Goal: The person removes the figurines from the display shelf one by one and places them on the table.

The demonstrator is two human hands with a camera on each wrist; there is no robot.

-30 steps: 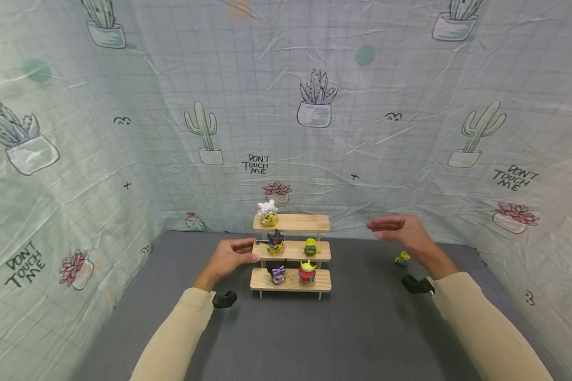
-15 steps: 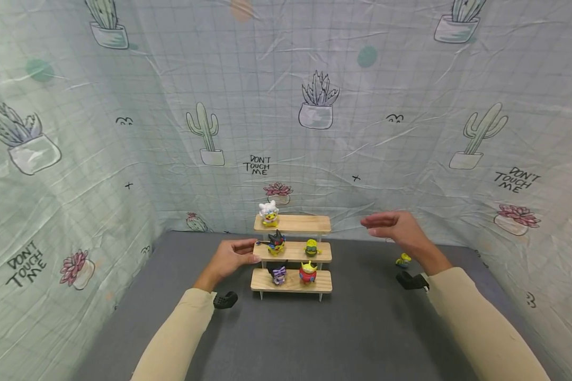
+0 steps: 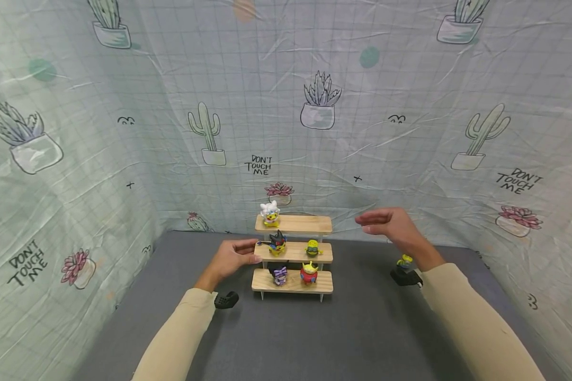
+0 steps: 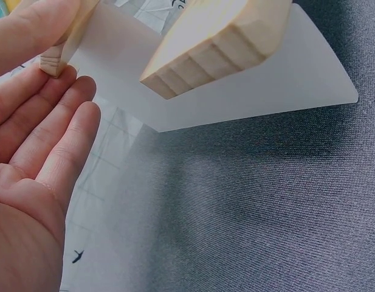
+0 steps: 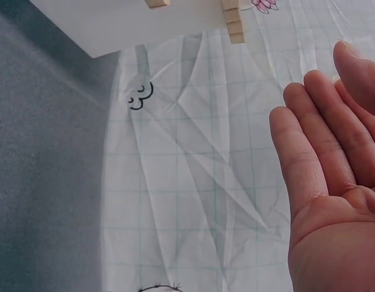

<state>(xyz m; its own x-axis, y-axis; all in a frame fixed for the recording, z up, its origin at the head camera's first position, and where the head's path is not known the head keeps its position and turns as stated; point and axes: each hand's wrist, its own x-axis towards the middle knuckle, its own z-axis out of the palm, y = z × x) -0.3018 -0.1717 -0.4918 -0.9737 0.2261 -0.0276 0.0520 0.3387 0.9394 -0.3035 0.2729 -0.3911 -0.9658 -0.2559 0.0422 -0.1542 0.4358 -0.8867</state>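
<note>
A three-tier wooden display shelf [image 3: 293, 281] stands on the grey table. My left hand [image 3: 232, 260] pinches the left end of its middle board [image 4: 56, 52], thumb above and fingers beneath. On the top board is a white-hooded yellow figurine [image 3: 269, 214]. The middle one bears a black-eared yellow figurine [image 3: 277, 243] and a yellow-green figurine [image 3: 312, 248]. Below sit a figurine with a purple bow [image 3: 279, 275] and a red figurine [image 3: 309, 273]. My right hand [image 3: 394, 228] hovers right of the shelf, fingers extended, thumb apart; nothing visible is held.
A small yellow-and-blue figurine [image 3: 404, 261] is on the table at the right, partly hidden by the black wrist camera [image 3: 404, 277]. A cactus-print cloth [image 3: 267, 132] hangs behind and along both sides of the table [image 3: 286, 338].
My right hand has moved left toward the shelf and slightly up. My left hand keeps its grip on the middle board. The figurines stay in their places.
</note>
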